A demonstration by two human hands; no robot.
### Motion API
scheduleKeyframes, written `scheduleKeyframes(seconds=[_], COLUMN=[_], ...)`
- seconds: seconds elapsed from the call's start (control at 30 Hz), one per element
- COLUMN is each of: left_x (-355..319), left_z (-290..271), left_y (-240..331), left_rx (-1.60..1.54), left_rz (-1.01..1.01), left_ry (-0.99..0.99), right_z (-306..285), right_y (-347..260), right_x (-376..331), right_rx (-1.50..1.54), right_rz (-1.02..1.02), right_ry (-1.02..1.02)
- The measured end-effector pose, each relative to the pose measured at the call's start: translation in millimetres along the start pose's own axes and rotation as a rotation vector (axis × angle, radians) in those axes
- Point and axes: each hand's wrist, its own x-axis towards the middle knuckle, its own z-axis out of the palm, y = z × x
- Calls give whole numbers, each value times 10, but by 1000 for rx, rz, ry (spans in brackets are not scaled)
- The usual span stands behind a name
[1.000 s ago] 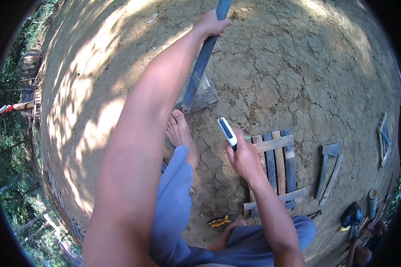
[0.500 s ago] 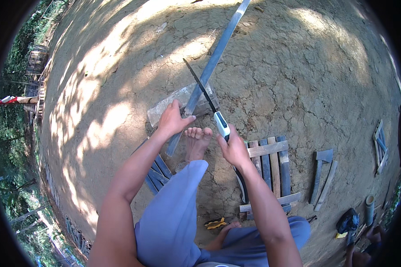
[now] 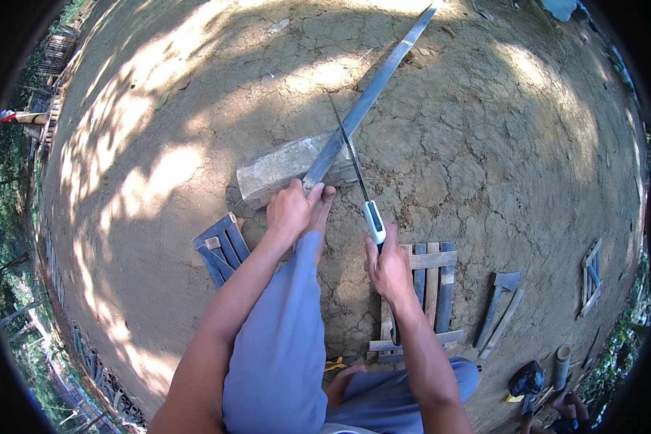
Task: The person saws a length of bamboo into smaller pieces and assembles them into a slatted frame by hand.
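Observation:
A long bluish-grey wooden strip (image 3: 372,90) lies slantwise over a stout wooden block (image 3: 275,170). At its near end my left hand (image 3: 289,211) is closed round the wood, beside my bare foot (image 3: 324,206). My right hand (image 3: 389,269) grips the handsaw (image 3: 375,223), which has a white and black handle. The saw's thin dark blade crosses the strip above the block. My left fingers partly hide the strip's end.
A small slatted piece (image 3: 224,246) sits at left, and a slatted wooden panel (image 3: 432,278) at right. Beyond the panel lie an axe (image 3: 495,300), a wooden stick (image 3: 500,325) and a wooden frame (image 3: 591,278). A black bag (image 3: 526,380), bamboo tube (image 3: 562,365) and another person (image 3: 568,412) appear lower right.
My left hand has closed round the strip's near end, and my foot has come up against it. The saw and right hand have drawn back toward me. The whole view has shifted.

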Motion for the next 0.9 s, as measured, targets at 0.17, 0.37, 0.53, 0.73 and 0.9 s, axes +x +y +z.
scheduleKeyframes(seconds=[0.17, 0.37, 0.53, 0.73, 0.9], left_x=[50, 83, 122, 173, 194], left_z=[-34, -27, -37, -25, 85], left_y=[99, 20, 133, 58, 37], left_rx=[-25, -53, -12, -10, -48], left_rz=[-14, -11, -32, -39, -1], left_ry=[-84, -111, -126, -170, -113], right_z=[-211, -224, -75, -3, 4], right_y=[-107, -373, -344, 218, -214], right_x=[-209, -35, 474, -347, 715], right_rx=[-55, -156, -210, -143, -144], right_rz=[31, 69, 51, -83, -40], right_ry=[-50, -82, -45, 46, -29])
